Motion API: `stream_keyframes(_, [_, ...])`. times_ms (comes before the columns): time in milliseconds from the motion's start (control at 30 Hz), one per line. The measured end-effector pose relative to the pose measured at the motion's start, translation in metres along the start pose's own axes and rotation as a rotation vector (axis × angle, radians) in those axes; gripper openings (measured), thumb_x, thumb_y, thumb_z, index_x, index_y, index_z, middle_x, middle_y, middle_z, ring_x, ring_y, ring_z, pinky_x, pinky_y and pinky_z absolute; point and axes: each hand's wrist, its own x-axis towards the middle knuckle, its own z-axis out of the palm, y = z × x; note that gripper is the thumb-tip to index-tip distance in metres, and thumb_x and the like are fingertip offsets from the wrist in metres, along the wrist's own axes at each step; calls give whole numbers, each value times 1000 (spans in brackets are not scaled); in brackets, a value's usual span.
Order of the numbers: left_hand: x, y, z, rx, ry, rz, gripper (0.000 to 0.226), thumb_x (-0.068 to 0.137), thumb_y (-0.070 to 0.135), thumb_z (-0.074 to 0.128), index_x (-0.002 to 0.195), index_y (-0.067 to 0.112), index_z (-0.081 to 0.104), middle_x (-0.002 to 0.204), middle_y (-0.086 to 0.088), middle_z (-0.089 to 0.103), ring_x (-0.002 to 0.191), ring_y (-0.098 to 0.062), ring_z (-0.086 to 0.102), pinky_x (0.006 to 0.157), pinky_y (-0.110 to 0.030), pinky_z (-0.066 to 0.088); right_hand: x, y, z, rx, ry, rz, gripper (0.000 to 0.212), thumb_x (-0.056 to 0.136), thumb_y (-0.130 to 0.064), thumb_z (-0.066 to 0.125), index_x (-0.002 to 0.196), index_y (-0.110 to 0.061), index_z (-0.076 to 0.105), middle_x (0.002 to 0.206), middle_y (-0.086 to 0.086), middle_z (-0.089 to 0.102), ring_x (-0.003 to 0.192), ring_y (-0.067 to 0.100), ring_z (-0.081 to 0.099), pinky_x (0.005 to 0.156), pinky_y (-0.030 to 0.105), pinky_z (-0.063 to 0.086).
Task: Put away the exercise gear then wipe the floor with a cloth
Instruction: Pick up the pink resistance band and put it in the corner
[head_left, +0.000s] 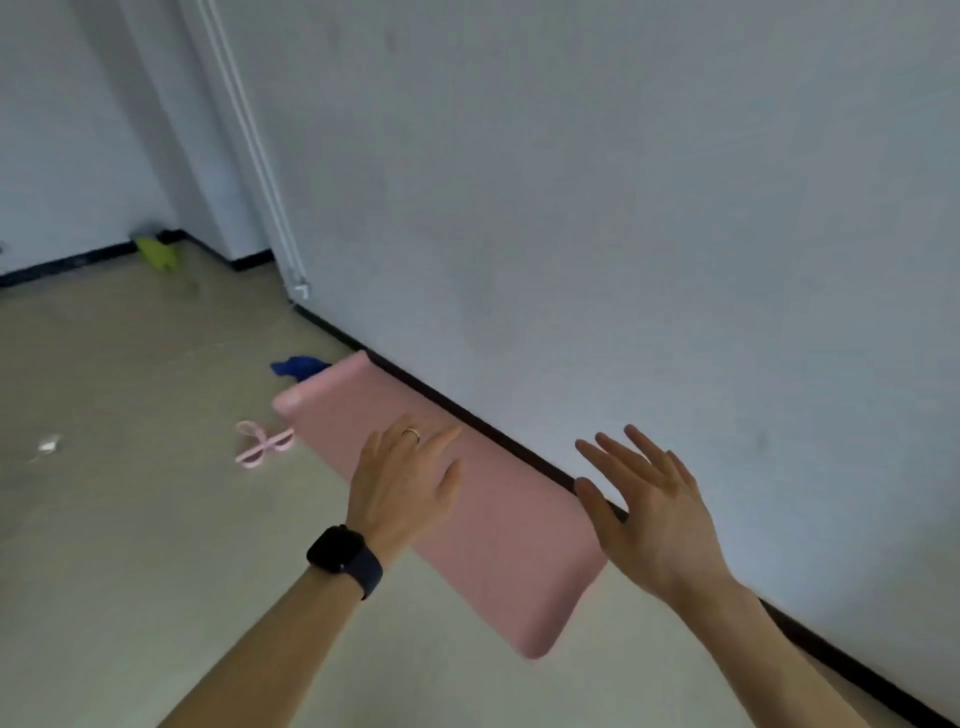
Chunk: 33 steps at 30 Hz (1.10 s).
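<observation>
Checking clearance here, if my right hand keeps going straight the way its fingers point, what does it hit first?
Probably the wall. The right hand, open, points up and away past the black baseboard, beside the pink mat; depth is unclear.

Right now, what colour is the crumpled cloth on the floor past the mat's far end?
Dark blue cloth, seen in the head view, partly hidden behind the pink mat.

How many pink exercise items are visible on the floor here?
2: the folded pink mat along the wall's baseboard, and the pink figure-eight band on the open floor just left of it. None appear hidden.
</observation>
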Motion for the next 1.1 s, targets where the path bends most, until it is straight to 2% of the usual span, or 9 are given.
stream_keyframes(100, [-29, -106, -28, 15, 70, -174, 44, 93, 40, 55, 136, 29, 59, 137, 1, 60, 131, -23, 50, 103, -43, 45, 43, -85, 54, 64, -44, -140, 47, 96, -53, 40, 135, -34, 61, 140, -10, 59, 144, 18, 39, 113, 52, 38])
stream_keyframes(267, [-62, -270, -63, 65, 109, -360, 55, 89, 52, 32, 134, 35, 58, 139, 10, 58, 134, -18, 45, 106, -41, 41, 96, -220, 149, 141, -120, -296, 49, 96, -55, 38, 138, -37, 57, 143, -13, 56, 145, 16, 37, 115, 49, 35])
stream_keyframes(367, [-75, -346, -82, 67, 145, -455, 46, 89, 47, 44, 131, 36, 60, 140, 7, 58, 135, -24, 47, 107, -43, 38, 124, -283, 194, 173, -149, -356, 50, 96, -55, 38, 137, -36, 58, 142, -11, 57, 143, 17, 39, 115, 43, 32])
stream_keyframes(433, [-81, -393, -90, 71, 122, -521, 47, 92, 48, 46, 138, 40, 53, 146, 8, 52, 142, -22, 39, 114, -42, 31, 144, -320, 223, 194, -147, -375, 50, 96, -54, 39, 136, -35, 59, 141, -11, 58, 142, 17, 41, 114, 41, 31])
stream_keyframes(600, [-72, -495, -96, 94, 102, -611, 65, 86, 60, 22, 145, 41, 45, 153, 11, 43, 146, -16, 30, 118, -40, 24, 196, -383, 292, 230, -178, -404, 49, 96, -54, 39, 138, -36, 58, 142, -12, 57, 143, 17, 40, 110, 51, 41])
stream_keyframes(800, [-20, -604, -80, 89, 51, -648, 61, 89, 56, 27, 147, 42, 40, 155, 9, 39, 148, -16, 25, 120, -39, 19, 271, -428, 385, 221, -250, -410, 51, 96, -55, 37, 139, -36, 56, 145, -14, 53, 145, 14, 35, 116, 47, 33])
stream_keyframes(933, [35, -678, -64, 63, 68, -693, 59, 89, 55, 31, 144, 41, 45, 152, 7, 44, 145, -17, 29, 119, -39, 22, 343, -452, 454, 240, -297, -407, 52, 96, -56, 37, 139, -35, 56, 145, -14, 53, 145, 15, 36, 113, 50, 38])
stream_keyframes(1100, [91, -757, -44, 83, 37, -727, 61, 88, 59, 25, 144, 42, 44, 152, 8, 44, 144, -17, 32, 117, -37, 23, 427, -486, 527, 267, -340, -408, 53, 95, -57, 37, 138, -34, 58, 144, -13, 55, 144, 15, 37, 113, 49, 38])
